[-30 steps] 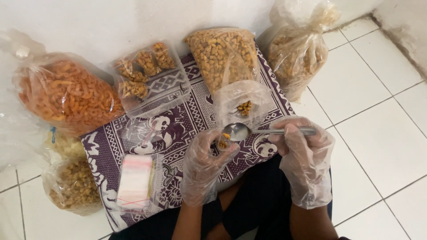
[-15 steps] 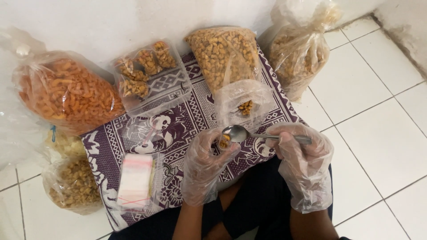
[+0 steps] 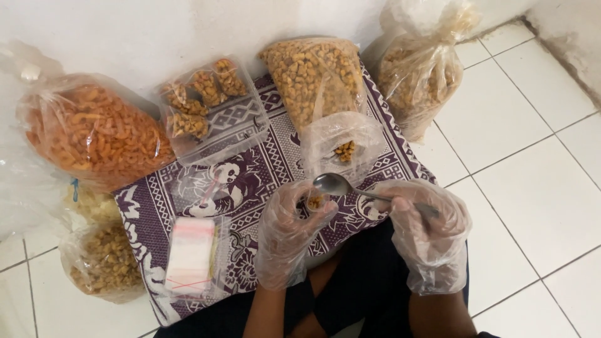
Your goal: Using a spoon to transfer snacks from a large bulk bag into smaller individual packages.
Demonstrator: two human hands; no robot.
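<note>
Small clear pouch point(image 3: 315, 203), lower centre of the frame, partly filled with yellow-brown snack pieces: held upright in the gloved left hand point(image 3: 289, 233), fingers curled closed around it. Filling appears to be the step in hand; a further load would call for the spoon point(image 3: 341, 186) to reach the open bulk bag point(image 3: 341, 147) just above. Right hand point(image 3: 427, 228), gloved, right of centre: fingers closed on the spoon handle, bowl empty and poised over the pouch mouth.

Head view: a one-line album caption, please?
Gloved left hand holds small snack packet; right hand lifts spoon above it.
</note>
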